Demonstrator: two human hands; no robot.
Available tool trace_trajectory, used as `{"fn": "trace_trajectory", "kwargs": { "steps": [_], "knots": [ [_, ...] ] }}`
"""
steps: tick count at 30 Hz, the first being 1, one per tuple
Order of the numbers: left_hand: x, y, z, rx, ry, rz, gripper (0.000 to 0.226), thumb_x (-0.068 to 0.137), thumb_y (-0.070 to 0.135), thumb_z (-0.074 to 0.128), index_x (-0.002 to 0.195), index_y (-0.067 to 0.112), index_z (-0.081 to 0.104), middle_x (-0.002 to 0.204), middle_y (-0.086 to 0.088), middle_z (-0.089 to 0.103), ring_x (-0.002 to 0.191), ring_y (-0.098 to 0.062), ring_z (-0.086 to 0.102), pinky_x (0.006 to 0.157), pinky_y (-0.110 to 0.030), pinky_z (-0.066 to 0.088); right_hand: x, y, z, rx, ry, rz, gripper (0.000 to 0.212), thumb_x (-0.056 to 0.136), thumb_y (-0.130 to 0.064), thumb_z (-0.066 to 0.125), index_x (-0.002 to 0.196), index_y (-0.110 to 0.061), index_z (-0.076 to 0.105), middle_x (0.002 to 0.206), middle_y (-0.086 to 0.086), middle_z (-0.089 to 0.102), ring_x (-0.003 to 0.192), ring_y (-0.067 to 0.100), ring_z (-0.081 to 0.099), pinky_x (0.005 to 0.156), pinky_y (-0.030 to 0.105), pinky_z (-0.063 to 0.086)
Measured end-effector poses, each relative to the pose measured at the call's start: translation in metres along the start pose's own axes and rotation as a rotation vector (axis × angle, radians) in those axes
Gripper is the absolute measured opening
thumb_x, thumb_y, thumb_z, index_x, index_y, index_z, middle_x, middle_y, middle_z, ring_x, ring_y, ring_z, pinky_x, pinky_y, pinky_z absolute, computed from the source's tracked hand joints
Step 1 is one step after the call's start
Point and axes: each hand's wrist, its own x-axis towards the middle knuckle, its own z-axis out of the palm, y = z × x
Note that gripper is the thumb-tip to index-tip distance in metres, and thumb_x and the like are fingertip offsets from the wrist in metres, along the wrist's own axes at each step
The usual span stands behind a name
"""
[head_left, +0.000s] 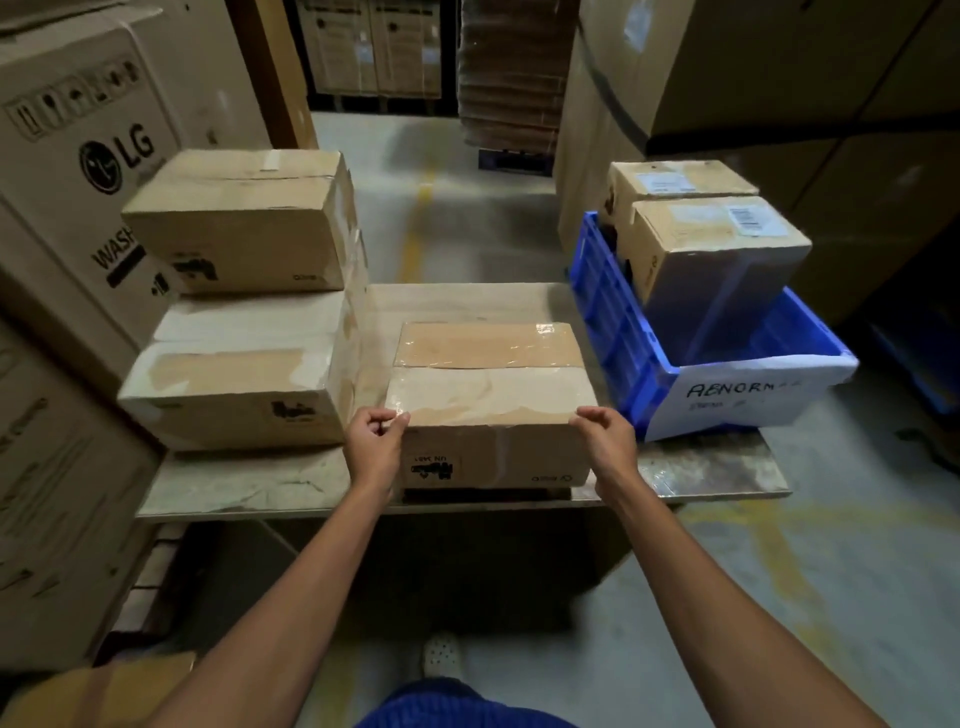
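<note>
A taped cardboard box (488, 384) lies flat on a low table (249, 486) in front of me. My left hand (375, 444) grips its near left top corner, fingers curled over the edge. My right hand (605, 441) grips the near right top corner the same way. The box rests on the table top. A printed label on its front face is upside down.
Two similar boxes (234, 332) are stacked at the table's left. A blue plastic crate (618, 332) with a paper sign holds two more boxes (711, 249) at the right. Large cartons (78, 156) wall the left side and the right. Concrete floor (457, 208) runs ahead.
</note>
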Motion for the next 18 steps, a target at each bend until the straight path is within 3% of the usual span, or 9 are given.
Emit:
{"fn": "trace_trajectory", "kwargs": {
  "steps": [7,9,10,11,12,15,18],
  "knots": [
    [0.074,-0.011,0.017,0.197,-0.068,0.034,0.011,0.090,0.022,0.071,0.086,0.022,0.061,0.095,-0.002,0.068,0.097,-0.024,0.064,0.091,-0.045,0.055,0.059,-0.011,0.046,-0.117,-0.011,-0.017,0.025,0.088,-0.012,0.073,0.112,-0.012,0.066,0.113,0.006,0.066,0.104,0.020,0.063,0.080,0.023,0.048],
    [0.081,-0.007,0.024,0.382,-0.088,0.178,0.013,0.093,0.019,0.067,0.085,0.022,0.058,0.113,-0.006,0.067,0.116,-0.027,0.060,0.098,-0.039,0.051,0.070,-0.010,0.055,-0.368,0.009,-0.084,0.026,0.090,-0.017,0.070,0.114,-0.018,0.062,0.133,0.009,0.060,0.120,0.023,0.059,0.103,0.036,0.048],
    [0.082,-0.006,0.029,0.506,-0.095,0.308,0.012,0.093,0.016,0.065,0.085,0.021,0.058,0.130,-0.010,0.062,0.132,-0.028,0.051,0.105,-0.037,0.045,0.072,-0.010,0.060,-0.584,0.021,-0.173,0.026,0.092,-0.019,0.066,0.118,-0.020,0.061,0.148,0.010,0.049,0.135,0.026,0.050,0.118,0.043,0.033],
    [0.082,-0.005,0.034,0.610,-0.110,0.463,0.009,0.093,0.011,0.064,0.088,0.018,0.060,0.144,-0.013,0.053,0.141,-0.029,0.041,0.111,-0.039,0.038,0.073,-0.009,0.067,-0.764,0.022,-0.294,0.027,0.096,-0.020,0.061,0.122,-0.019,0.060,0.157,0.010,0.039,0.146,0.027,0.036,0.124,0.044,0.016],
    [0.081,-0.005,0.039,0.672,-0.145,0.593,0.007,0.092,0.007,0.064,0.091,0.014,0.064,0.150,-0.015,0.047,0.144,-0.031,0.037,0.115,-0.044,0.034,0.073,-0.008,0.076,-0.864,-0.008,-0.431,0.028,0.099,-0.022,0.056,0.126,-0.016,0.059,0.161,0.010,0.034,0.151,0.027,0.028,0.123,0.043,0.011],
    [0.075,-0.010,0.056,0.723,-0.223,0.709,0.017,0.095,0.009,0.058,0.107,0.007,0.070,0.145,-0.018,0.053,0.135,-0.035,0.048,0.113,-0.052,0.038,0.069,-0.005,0.099,-0.971,-0.218,-0.703,0.036,0.103,-0.023,0.047,0.133,-0.007,0.058,0.155,0.016,0.043,0.146,0.035,0.036,0.118,0.050,0.033],
    [0.071,-0.017,0.064,0.798,-0.186,0.688,0.039,0.100,0.024,0.040,0.123,0.009,0.068,0.143,-0.013,0.056,0.136,-0.030,0.048,0.117,-0.047,0.032,0.072,0.003,0.110,-1.049,-0.256,-0.772,0.048,0.101,-0.031,0.036,0.134,-0.006,0.060,0.148,0.017,0.052,0.140,0.037,0.045,0.115,0.052,0.038]
  ]
}}
